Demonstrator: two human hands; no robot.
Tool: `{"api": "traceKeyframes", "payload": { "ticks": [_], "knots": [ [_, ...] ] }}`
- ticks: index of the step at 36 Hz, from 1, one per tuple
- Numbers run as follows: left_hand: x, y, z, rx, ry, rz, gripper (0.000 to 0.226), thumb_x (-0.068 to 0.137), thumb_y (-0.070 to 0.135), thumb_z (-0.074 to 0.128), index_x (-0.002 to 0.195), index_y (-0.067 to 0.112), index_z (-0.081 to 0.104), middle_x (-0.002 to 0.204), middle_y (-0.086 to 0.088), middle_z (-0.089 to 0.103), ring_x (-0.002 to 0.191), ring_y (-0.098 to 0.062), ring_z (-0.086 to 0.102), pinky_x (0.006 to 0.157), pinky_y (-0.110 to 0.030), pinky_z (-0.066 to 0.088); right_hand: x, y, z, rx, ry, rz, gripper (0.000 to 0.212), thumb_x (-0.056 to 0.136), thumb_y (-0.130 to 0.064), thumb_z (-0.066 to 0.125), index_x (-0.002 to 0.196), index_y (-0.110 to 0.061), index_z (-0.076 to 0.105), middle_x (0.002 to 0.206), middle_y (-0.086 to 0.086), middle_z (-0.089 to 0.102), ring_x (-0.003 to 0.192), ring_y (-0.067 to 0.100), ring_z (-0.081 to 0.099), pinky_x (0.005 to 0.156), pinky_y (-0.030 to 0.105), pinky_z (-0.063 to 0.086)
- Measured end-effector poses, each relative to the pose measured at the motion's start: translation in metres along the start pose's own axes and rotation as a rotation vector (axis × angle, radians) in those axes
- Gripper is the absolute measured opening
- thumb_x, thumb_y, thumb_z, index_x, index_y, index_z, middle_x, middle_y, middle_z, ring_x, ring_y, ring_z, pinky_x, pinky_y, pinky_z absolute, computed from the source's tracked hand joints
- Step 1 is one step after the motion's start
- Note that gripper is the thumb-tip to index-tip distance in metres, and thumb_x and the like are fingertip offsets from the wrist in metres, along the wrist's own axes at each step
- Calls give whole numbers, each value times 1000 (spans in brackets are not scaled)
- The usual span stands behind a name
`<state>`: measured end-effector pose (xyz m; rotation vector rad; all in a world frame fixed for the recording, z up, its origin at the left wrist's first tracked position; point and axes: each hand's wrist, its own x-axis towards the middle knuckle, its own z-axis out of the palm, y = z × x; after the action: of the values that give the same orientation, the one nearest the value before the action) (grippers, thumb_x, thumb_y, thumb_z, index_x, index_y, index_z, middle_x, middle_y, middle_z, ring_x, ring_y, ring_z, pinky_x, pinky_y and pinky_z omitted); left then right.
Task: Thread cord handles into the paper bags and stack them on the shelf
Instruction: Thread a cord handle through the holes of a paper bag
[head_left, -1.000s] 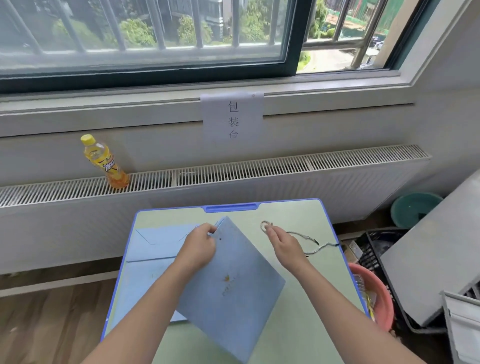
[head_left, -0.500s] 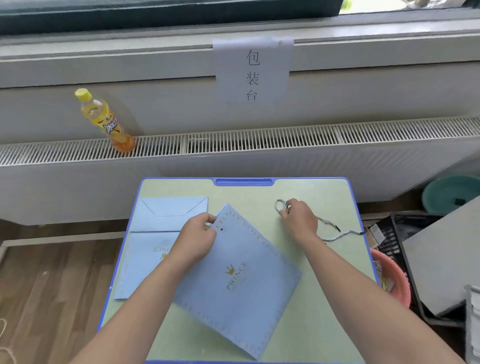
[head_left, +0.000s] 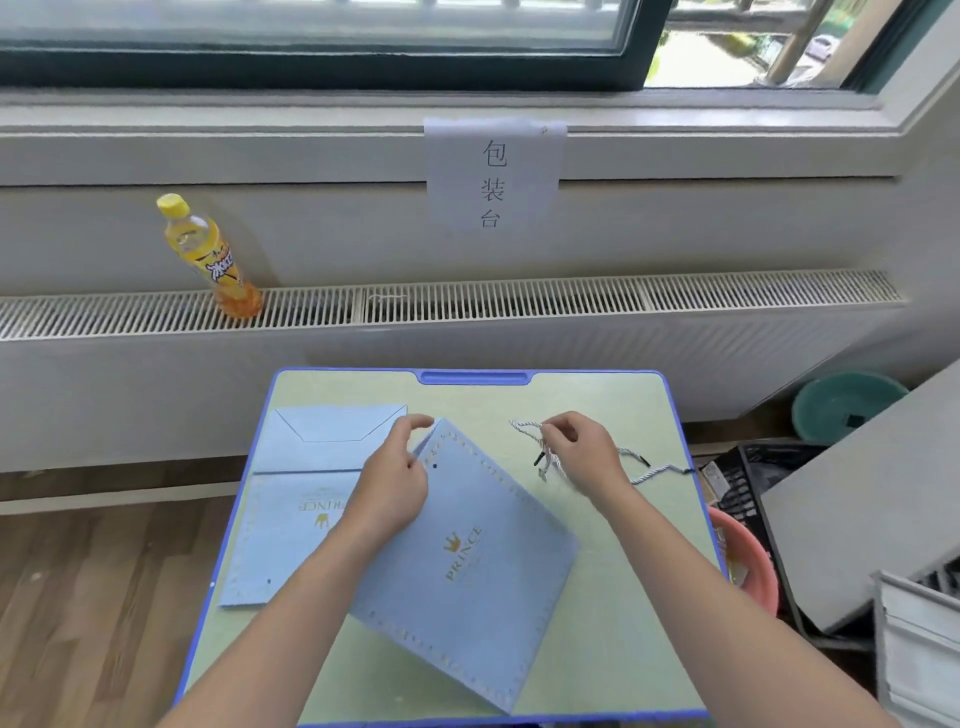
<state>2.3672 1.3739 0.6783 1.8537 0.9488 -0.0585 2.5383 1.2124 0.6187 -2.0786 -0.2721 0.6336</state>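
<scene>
A flat light-blue paper bag (head_left: 467, 566) printed "PRINCE" lies at an angle on the small green table (head_left: 623, 649). My left hand (head_left: 395, 483) holds its top corner, next to a small punched hole. A second blue bag (head_left: 291, 525) lies flat under it at the left, bottom flap toward the window. My right hand (head_left: 582, 452) pinches a grey-white twisted cord (head_left: 524, 428) with black tips; the rest of the cord trails right across the table toward its edge.
An orange drink bottle (head_left: 213, 260) stands on the radiator grille (head_left: 571, 299) behind the table. A paper sign (head_left: 493, 176) hangs from the sill. A pink basin (head_left: 748, 561), black crate (head_left: 743, 483), teal basin (head_left: 836, 405) and grey board (head_left: 872, 499) crowd the right.
My right hand has gathered the cord and drawn it a little nearer the bag. The left hand keeps hold of the bag's top corner. The camera has shifted.
</scene>
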Motion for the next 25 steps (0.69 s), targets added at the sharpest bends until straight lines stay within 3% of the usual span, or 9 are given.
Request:
{"api": "traceKeyframes", "payload": {
  "ticks": [3, 6, 9, 12, 17, 20, 23, 25],
  "knots": [
    [-5, 5, 1, 25, -19, 44, 46, 91, -2, 34, 103, 32, 63, 89, -3, 62, 56, -16, 44, 50, -23, 36, -18, -18, -2, 64, -65, -42, 12, 95, -19, 58, 86, -19, 65, 78, -7, 70, 73, 6, 62, 67, 20, 43],
    [-8, 10, 2, 7, -53, 52, 37, 91, 1, 40, 95, 24, 69, 107, 4, 68, 86, -12, 60, 68, -19, 41, -38, -37, -1, 98, -146, -105, 12, 96, -17, 59, 87, -17, 68, 76, -2, 68, 64, 1, 59, 63, 17, 46],
    [-11, 12, 2, -45, -42, 78, 22, 93, 15, 53, 106, 22, 70, 111, 9, 67, 105, -8, 58, 82, -19, 40, -56, -55, 0, 84, -237, -174, 16, 96, -12, 56, 90, -13, 71, 70, -1, 63, 59, 9, 54, 58, 22, 46],
    [-16, 13, 1, -81, -63, 115, 19, 93, 30, 60, 106, 21, 71, 104, 11, 68, 99, -6, 59, 81, -21, 41, -70, -68, 4, 91, -304, -213, 14, 95, -11, 58, 92, -7, 71, 67, -2, 63, 57, 10, 55, 57, 23, 46],
    [-23, 21, -4, -159, -96, 74, 42, 101, 41, 45, 81, 16, 72, 78, 7, 60, 73, -14, 49, 66, -27, 37, -80, -78, 13, 60, -285, -238, 9, 92, -9, 63, 91, -5, 70, 66, -7, 65, 56, 8, 57, 58, 20, 46],
    [-27, 20, -5, -154, -101, 111, 43, 99, 39, 51, 67, 19, 70, 64, 8, 60, 62, -9, 46, 59, -20, 34, -81, -78, 16, 38, -282, -234, 3, 90, -11, 66, 89, -10, 69, 73, -6, 72, 60, 8, 61, 62, 23, 51],
    [-26, 15, -4, -72, -78, 166, 25, 94, 26, 59, 75, 17, 72, 79, -11, 66, 69, -13, 47, 63, -25, 37, -80, -75, 17, -2, -266, -229, 3, 90, -11, 66, 92, -12, 69, 77, -5, 71, 66, 8, 64, 66, 26, 54],
    [-23, 12, -4, -74, -22, 155, 25, 95, 23, 58, 74, 19, 71, 80, -7, 65, 69, -13, 49, 61, -23, 37, -80, -72, 15, -15, -244, -209, 6, 91, -11, 64, 94, -10, 69, 79, -3, 70, 68, 7, 65, 68, 27, 54]
  ]
}}
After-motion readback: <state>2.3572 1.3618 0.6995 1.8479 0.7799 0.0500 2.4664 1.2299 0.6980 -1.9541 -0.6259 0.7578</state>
